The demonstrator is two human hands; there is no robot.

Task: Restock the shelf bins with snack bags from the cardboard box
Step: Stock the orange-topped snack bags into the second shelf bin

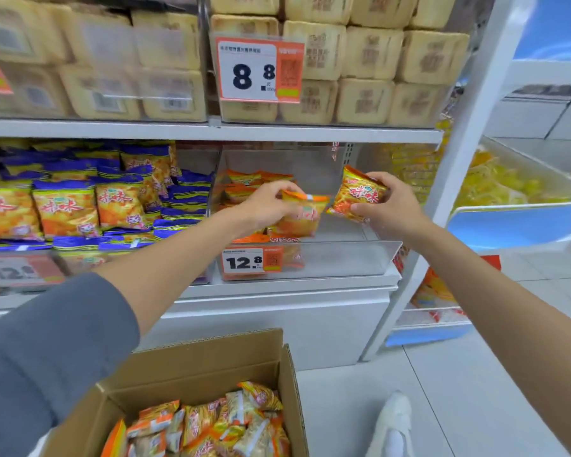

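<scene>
My left hand (267, 203) grips an orange snack bag (305, 215) over the clear shelf bin (343, 258) on the middle shelf. My right hand (389, 206) holds a second orange snack bag (356, 194), face toward me, at the bin's right side. The bin holds a few orange bags (244, 186) at its back left; its right half is bare. The open cardboard box (192, 367) stands on the floor below, with several orange bags (208, 423) inside.
A bin of blue-topped bags (80, 199) fills the shelf to the left. Tan packs (360, 64) sit on the shelf above. Price tags read 8.8 (254, 72) and 12.8 (244, 262). A white upright (468, 133) borders the right; my white shoe (393, 423) is beside the box.
</scene>
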